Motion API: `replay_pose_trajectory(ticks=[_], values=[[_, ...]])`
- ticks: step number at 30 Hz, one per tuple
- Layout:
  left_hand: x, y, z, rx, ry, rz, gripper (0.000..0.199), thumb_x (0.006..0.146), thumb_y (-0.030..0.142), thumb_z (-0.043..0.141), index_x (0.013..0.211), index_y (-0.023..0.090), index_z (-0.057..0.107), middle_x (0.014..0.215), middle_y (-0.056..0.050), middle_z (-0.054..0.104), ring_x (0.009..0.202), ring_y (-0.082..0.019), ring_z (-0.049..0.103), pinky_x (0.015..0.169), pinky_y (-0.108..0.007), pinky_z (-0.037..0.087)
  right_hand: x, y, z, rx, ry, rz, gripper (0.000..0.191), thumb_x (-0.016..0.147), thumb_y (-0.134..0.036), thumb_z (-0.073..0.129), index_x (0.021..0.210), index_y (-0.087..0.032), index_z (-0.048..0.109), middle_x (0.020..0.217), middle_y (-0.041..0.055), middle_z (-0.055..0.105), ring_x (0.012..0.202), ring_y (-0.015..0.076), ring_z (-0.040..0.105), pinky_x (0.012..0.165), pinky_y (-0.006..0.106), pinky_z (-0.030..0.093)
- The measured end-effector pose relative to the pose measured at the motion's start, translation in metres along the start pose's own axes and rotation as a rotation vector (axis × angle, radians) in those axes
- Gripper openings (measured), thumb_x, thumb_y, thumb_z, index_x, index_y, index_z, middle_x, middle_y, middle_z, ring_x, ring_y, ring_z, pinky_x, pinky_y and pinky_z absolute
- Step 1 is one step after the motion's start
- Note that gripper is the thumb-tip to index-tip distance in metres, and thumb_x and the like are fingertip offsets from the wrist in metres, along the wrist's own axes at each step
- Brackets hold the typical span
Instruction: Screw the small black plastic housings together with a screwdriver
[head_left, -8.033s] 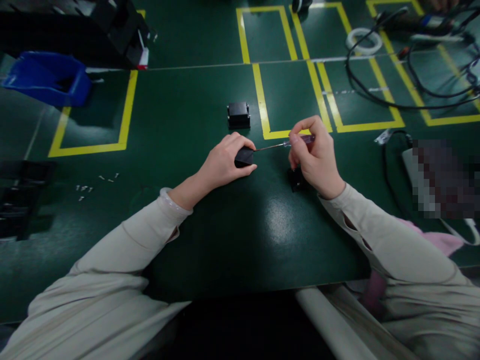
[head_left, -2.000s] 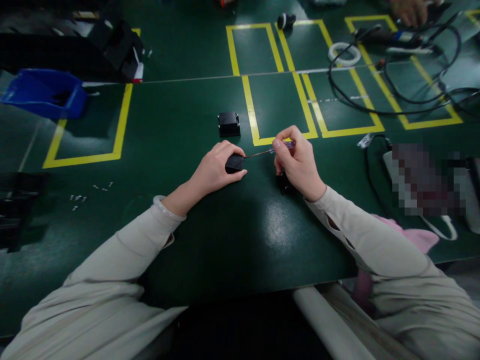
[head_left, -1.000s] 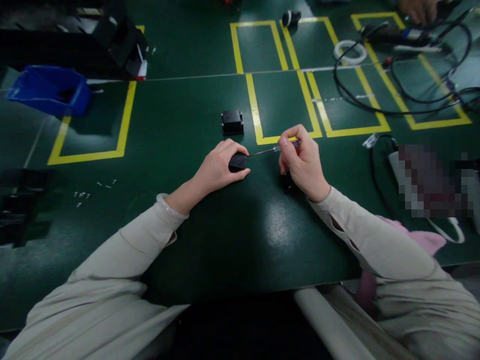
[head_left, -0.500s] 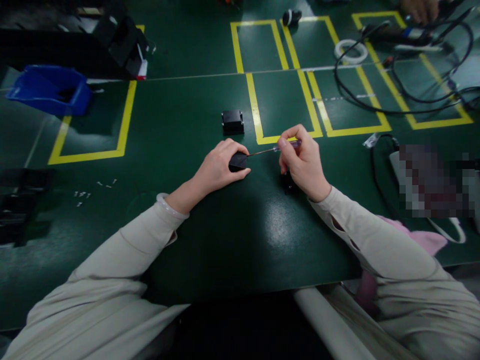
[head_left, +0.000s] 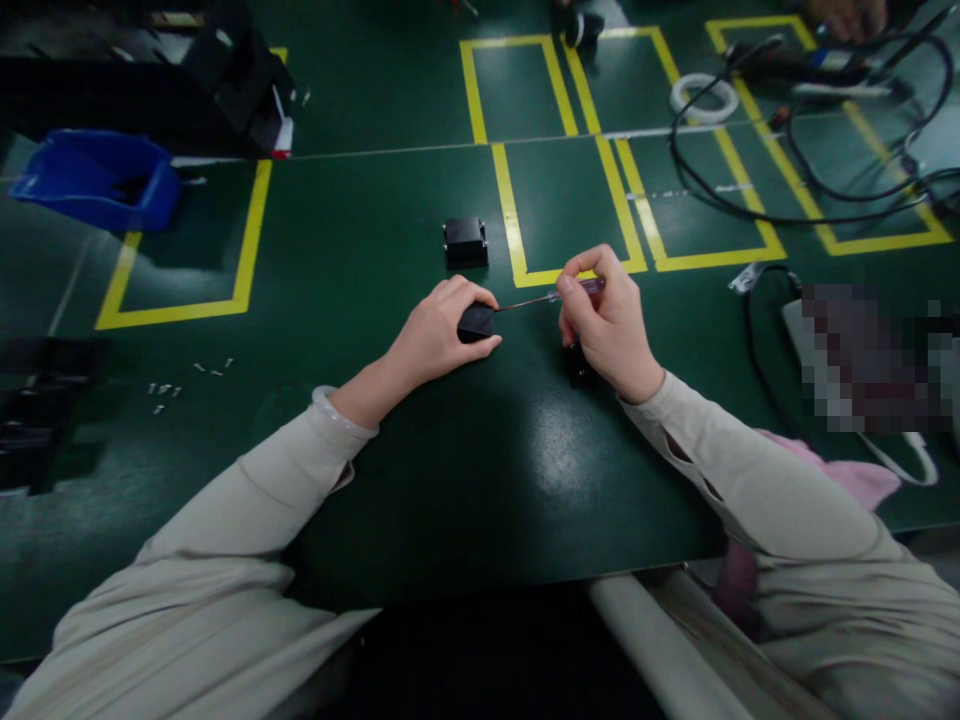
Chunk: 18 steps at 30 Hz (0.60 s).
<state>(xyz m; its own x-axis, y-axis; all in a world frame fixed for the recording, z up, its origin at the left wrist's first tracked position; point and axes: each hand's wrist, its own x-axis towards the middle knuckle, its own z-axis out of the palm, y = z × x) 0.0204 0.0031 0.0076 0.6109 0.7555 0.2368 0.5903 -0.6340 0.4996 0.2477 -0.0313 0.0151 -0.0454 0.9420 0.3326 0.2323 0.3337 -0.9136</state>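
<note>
My left hand is closed around a small black block on the green table, thumb on the near side and fingers on the far side. In my right hand is a screwdriver with a clear purplish handle. Its thin shaft points left, and the tip meets the block's right end; the exact contact spot is too small to make out. A second black block with bright metal bits at its sides rests just beyond my left hand. Partly hidden under my right hand lies another dark part.
Several small screws lie to the left, near dark parts. A blue bin stands at the far left. Yellow tape outlines, a white tape roll and looping black cables occupy the back right. Another person's hand shows there.
Both hands keep almost the same place and grip. The screwdriver handle looks slightly turned in my right hand; the view has shifted a little.
</note>
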Motion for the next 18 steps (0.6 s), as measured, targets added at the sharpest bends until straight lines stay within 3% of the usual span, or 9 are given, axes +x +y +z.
replay_pose_trajectory(ticks=[5, 13, 18], values=[[-0.0001, -0.0005, 0.0002, -0.004, -0.004, -0.006, 0.031, 0.086, 0.035, 0.068, 0.11, 0.017, 0.062, 0.111, -0.008, 0.064, 0.107, -0.025, 0.06, 0.095, -0.038, 0.047, -0.0002, 0.0016, 0.0011, 0.041, 0.003, -0.008, 0.032, 0.095, -0.055, 0.059, 0.099, -0.027, 0.046, 0.055, -0.0097, 0.045, 0.039, 0.0075, 0.044, 0.037, 0.026, 0.032], [-0.0005, -0.0002, -0.0003, -0.006, -0.006, -0.004, 0.03, 0.086, 0.035, 0.068, 0.11, 0.017, 0.062, 0.11, -0.008, 0.064, 0.107, -0.025, 0.06, 0.094, -0.037, 0.047, 0.0004, 0.001, -0.0006, -0.006, -0.007, -0.005, 0.031, 0.098, -0.055, 0.054, 0.089, -0.026, 0.046, 0.047, -0.0101, 0.042, 0.035, 0.0072, 0.041, 0.037, 0.027, 0.026], [-0.0005, -0.0005, 0.0004, 0.001, -0.003, -0.005, 0.031, 0.086, 0.035, 0.068, 0.11, 0.017, 0.062, 0.11, -0.008, 0.064, 0.106, -0.024, 0.06, 0.095, -0.037, 0.047, 0.0005, 0.0044, 0.0002, 0.041, -0.001, -0.041, 0.033, 0.094, -0.056, 0.06, 0.097, -0.026, 0.047, 0.057, -0.0093, 0.046, 0.038, 0.0059, 0.045, 0.036, 0.026, 0.031]])
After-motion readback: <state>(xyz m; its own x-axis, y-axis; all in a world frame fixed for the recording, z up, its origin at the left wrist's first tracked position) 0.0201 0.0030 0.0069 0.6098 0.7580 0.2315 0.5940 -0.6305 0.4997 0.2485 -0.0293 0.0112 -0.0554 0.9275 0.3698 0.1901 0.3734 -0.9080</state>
